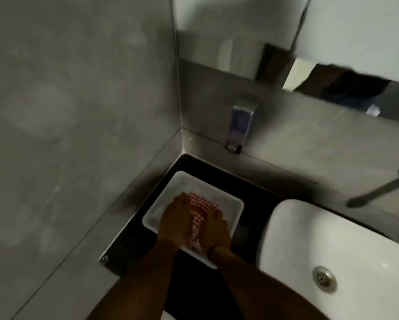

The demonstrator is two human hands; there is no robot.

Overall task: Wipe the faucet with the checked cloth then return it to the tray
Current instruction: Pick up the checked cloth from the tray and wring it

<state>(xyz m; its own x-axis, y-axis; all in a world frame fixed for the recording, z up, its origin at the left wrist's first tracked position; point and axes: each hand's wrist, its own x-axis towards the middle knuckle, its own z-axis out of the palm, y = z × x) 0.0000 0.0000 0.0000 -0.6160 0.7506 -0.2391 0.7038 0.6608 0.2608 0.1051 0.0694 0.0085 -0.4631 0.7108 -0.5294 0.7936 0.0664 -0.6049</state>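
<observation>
A red-and-white checked cloth (199, 212) lies bunched in a white rectangular tray (189, 183) on the dark counter left of the basin. My left hand (176, 220) rests on the cloth's left side, fingers curled over it. On the right side of the cloth my right hand (217, 229) presses with its fingers on the fabric. Both hands are inside the tray. The faucet (378, 191), a long metal spout from the wall, juts out at the far right above the basin, well apart from both hands.
A white basin (332, 241) with a metal drain (324, 278) fills the lower right. A soap dispenser (240, 125) hangs on the back wall above the tray. A grey wall closes in the left side; a mirror runs along the top right.
</observation>
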